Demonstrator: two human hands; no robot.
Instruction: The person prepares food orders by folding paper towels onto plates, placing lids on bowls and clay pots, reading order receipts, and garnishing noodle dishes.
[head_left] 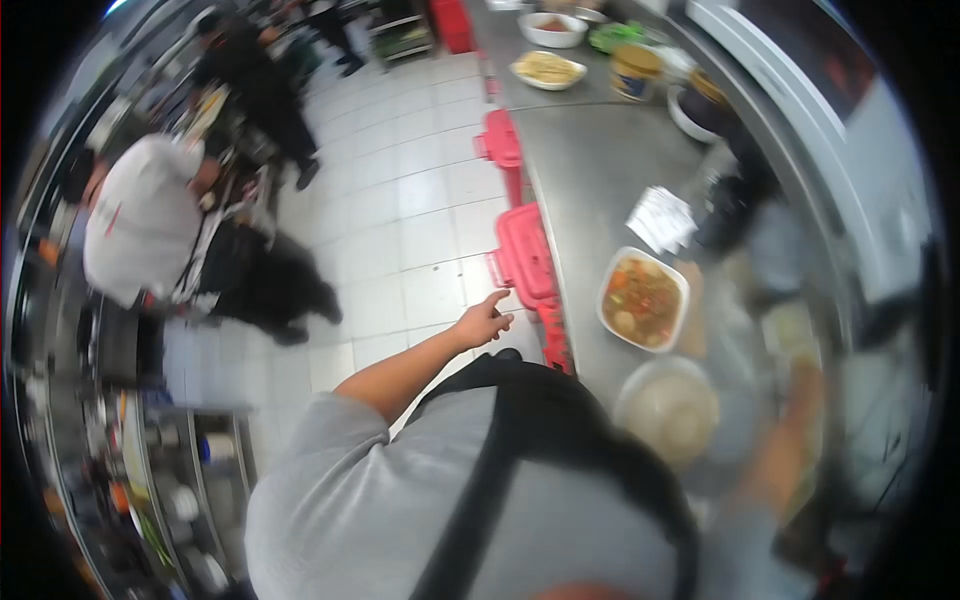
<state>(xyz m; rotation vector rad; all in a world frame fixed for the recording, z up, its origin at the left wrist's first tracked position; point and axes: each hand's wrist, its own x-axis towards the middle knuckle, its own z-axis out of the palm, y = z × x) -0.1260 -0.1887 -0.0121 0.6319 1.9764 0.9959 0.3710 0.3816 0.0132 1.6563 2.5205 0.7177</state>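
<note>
My left hand (485,322) hangs over the floor by the red lidded bin, holding nothing, its index finger stretched out. On the far right, my right hand (803,385) is smeared by motion. It reaches toward a pale, blurred item (790,330); whether it touches or grips it cannot be made out. Between my hands, on the steel counter (585,180), sits a white dish of vegetable stew (643,300) with orange and green pieces in broth. Nearer to me is a round, whitish translucent container (667,410), also blurred. White paper slips (661,219) lie beyond the stew.
Red lidded bins (525,255) line the counter's left side. Farther along are a bowl of yellowish food (548,69), a white bowl (552,30) and a yellow tub (635,72). Across the tiled floor (400,200), a person in white (150,220) and another in black (255,90) stand at worktops.
</note>
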